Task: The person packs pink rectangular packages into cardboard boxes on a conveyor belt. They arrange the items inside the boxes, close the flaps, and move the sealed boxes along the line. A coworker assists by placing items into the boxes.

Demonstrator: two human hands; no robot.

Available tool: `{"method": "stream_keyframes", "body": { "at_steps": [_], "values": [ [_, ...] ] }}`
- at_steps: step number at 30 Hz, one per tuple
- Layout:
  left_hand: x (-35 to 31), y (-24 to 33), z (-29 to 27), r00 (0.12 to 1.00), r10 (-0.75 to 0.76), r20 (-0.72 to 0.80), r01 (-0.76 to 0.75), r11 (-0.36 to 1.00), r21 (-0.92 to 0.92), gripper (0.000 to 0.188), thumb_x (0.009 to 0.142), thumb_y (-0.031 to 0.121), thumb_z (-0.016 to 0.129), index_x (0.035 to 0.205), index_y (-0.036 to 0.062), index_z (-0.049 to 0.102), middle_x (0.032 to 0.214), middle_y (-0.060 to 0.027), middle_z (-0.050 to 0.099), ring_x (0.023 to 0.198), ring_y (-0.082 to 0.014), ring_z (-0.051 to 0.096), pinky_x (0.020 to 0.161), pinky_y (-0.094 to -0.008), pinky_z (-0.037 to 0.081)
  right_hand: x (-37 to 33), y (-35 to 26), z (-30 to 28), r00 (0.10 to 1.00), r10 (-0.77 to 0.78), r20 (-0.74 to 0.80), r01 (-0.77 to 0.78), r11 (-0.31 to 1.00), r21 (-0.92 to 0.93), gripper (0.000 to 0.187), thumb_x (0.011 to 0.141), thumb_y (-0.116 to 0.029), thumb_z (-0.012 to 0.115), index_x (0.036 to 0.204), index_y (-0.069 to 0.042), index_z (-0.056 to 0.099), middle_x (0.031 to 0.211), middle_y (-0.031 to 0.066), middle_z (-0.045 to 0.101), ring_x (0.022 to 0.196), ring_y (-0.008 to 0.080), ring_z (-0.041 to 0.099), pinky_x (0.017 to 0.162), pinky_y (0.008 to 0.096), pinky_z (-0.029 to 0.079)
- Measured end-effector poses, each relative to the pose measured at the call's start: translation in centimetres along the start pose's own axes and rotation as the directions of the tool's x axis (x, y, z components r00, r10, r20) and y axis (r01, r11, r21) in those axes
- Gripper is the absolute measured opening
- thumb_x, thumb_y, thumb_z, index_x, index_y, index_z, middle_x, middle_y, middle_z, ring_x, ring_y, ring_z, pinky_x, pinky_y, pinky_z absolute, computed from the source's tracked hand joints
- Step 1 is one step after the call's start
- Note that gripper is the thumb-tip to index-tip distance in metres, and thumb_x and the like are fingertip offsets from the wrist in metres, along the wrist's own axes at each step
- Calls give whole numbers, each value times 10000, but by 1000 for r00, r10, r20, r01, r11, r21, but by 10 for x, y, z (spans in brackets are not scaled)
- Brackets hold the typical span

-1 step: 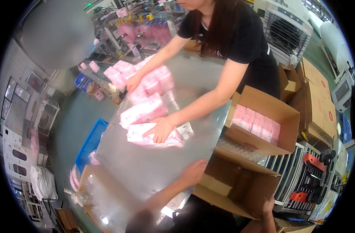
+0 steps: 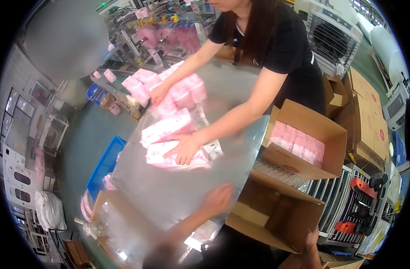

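Observation:
My left hand hovers over the near right part of the metal table, loosely curled, with nothing visible in it. My right hand grips the right side of an open cardboard box with no packs visible in it. Across the table, a co-worker's hand lies on a pink-and-white wrapped pack. The co-worker's other hand rests against several more pink packs behind it.
Beyond my box stands another cardboard box with rows of pink packs inside. A roller conveyor runs at the right. On the left are a blue crate and a carton with clear plastic. Machinery with pink rolls stands behind.
My left hand has moved slightly left, away from the box edge. My right hand keeps its place on the box. The co-worker's far hand and the packs by it have shifted slightly right.

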State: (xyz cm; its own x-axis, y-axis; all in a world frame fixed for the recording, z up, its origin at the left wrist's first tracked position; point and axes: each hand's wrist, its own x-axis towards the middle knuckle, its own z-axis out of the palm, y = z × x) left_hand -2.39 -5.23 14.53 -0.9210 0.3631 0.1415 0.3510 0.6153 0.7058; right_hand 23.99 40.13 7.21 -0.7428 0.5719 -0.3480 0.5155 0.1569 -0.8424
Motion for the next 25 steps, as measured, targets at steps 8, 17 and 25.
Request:
{"method": "stream_keyframes", "body": {
  "at_steps": [8, 17, 25],
  "values": [
    [-43, -115, -131, 893, -111, -436, 248, 930, 270, 328, 868, 16, 616, 1186, -19, 541, 1259, -218, 511, 1171, -387, 507, 1017, -460, 408, -2, -25, 5, 938, -191, -289, 63, 914, -400, 773, 851, -40, 643, 1491, 38, 217, 1388, 235, 490, 1261, 341, 511, 1061, 390, 393],
    [-111, -92, -18, 964, -267, 7, 266, 962, 61, 579, 977, 409, 542, 1373, -11, 505, 1428, -266, 450, 1320, -444, 398, 1117, -485, 318, 22, -85, 18, 968, 72, -240, -190, 835, -516, 686, 813, -347, 711, 1360, -82, 393, 1184, 268, 616, 1112, 431, 594, 962, 490, 473],
    [-77, -44, 57, 643, -321, 695, 681, 655, -328, 659, 956, 376, 593, 1464, 14, 380, 1512, -209, 380, 1385, -408, 330, 1143, -437, 288, -7, -48, -13, 992, 57, -110, -103, 869, -484, 619, 832, -345, 663, 1325, -104, 377, 1167, 274, 614, 1083, 452, 597, 930, 525, 474]
  ]
}}
